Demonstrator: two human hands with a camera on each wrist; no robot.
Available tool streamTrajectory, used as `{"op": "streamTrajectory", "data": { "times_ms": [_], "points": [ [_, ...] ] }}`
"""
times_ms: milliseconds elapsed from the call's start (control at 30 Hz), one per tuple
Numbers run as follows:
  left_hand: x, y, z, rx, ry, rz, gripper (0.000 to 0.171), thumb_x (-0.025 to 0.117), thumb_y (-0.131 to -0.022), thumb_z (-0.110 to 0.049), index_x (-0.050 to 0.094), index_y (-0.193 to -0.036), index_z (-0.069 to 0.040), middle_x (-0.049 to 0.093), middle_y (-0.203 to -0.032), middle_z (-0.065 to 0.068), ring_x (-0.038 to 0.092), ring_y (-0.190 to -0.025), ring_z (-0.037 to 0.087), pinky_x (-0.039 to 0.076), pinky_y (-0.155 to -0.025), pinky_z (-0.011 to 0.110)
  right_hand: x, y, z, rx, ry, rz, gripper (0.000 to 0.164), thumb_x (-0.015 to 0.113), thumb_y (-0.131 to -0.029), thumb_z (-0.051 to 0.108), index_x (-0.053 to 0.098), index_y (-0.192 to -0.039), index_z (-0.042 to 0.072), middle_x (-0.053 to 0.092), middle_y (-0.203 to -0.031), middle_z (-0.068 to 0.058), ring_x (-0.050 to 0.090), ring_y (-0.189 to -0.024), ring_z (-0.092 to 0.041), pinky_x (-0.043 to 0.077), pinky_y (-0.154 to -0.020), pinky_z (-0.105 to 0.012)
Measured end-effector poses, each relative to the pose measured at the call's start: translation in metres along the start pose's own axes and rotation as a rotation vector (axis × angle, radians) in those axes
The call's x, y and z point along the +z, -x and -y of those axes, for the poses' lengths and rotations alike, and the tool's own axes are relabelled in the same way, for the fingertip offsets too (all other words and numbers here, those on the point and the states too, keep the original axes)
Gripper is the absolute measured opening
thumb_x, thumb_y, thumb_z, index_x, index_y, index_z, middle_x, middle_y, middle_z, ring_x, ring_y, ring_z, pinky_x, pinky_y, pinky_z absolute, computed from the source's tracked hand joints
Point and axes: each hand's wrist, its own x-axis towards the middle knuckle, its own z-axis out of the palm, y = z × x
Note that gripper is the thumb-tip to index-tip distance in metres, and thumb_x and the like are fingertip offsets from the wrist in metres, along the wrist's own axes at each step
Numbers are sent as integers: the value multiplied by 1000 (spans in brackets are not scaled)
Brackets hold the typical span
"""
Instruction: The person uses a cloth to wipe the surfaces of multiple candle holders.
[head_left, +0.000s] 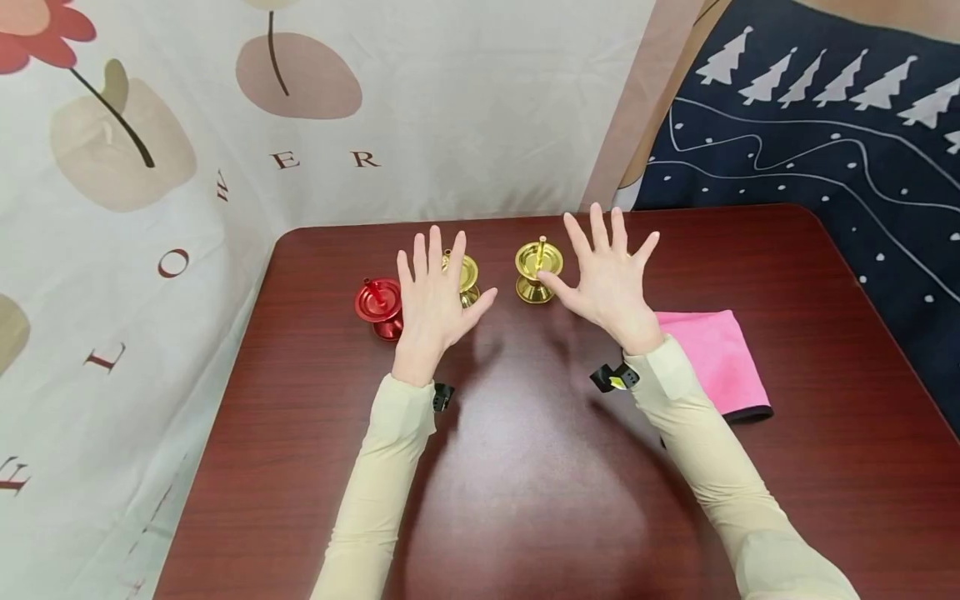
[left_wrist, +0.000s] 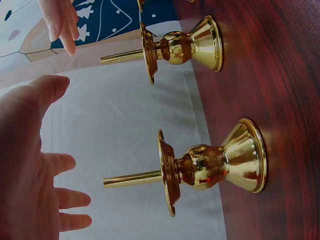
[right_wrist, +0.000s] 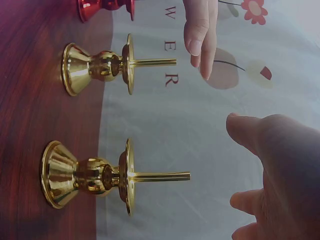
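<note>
My left hand (head_left: 435, 304) hovers with straight, spread fingers, overlapping a gold candlestick (head_left: 469, 273) in the head view. This candlestick has a round dish, a flared foot and a thin upright tube on top. To its left, a red candlestick (head_left: 378, 302) of the same shape is partly covered by the hand. Another gold candlestick (head_left: 538, 260) stands upright on the table, just left of my right hand (head_left: 609, 279). That hand is also raised with its fingers spread, its thumb overlapping the dish's edge. Both wrist views show the palms apart from the candlesticks' tubes.
A folded pink cloth (head_left: 712, 358) with a black edge lies under the right forearm. The dark red wooden table (head_left: 525, 500) ends at a pale printed curtain (head_left: 480, 108) behind and a navy tree-patterned cloth (head_left: 810, 167) on the right.
</note>
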Motion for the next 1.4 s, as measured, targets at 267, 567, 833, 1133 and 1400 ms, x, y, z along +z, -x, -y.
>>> {"op": "streamTrajectory", "data": {
  "times_ms": [267,567,833,1133,1400],
  "points": [
    [3,-2,-6,83,71,-150,75,54,-86,-51,31,-145,-12,29,-148,19,22,-137,33,14,-110,51,-5,2,-4,14,-26,-13,80,57,-83,57,32,-146,15,25,-150,-18,19,-138,-37,11,-100,-70],
    [15,-4,-17,257,214,-435,51,65,-83,-26,54,-126,-1,54,-129,18,47,-121,32,31,-101,46,-11,13,-22,28,-155,-186,60,66,-84,32,48,-134,5,49,-134,-20,47,-116,-41,39,-84,-59],
    [24,-10,-30,320,435,-592,34,66,-80,-14,64,-110,2,65,-112,16,58,-104,30,42,-91,41,-17,26,-40,55,-265,-273,49,69,-82,20,56,-126,2,58,-120,-21,53,-103,-40,44,-78,-55],
    [34,-8,-49,313,551,-624,31,69,-76,-8,66,-105,3,68,-99,14,61,-93,29,46,-83,40,-24,41,-63,118,-315,-229,48,68,-84,14,55,-127,1,58,-119,-24,54,-104,-38,44,-81,-54],
    [44,-5,-73,294,565,-624,26,68,-78,-11,66,-100,1,68,-88,13,61,-82,27,46,-76,39,-29,54,-87,182,-305,-188,48,68,-84,14,54,-128,0,59,-117,-25,53,-103,-39,40,-79,-56]
  ]
}}
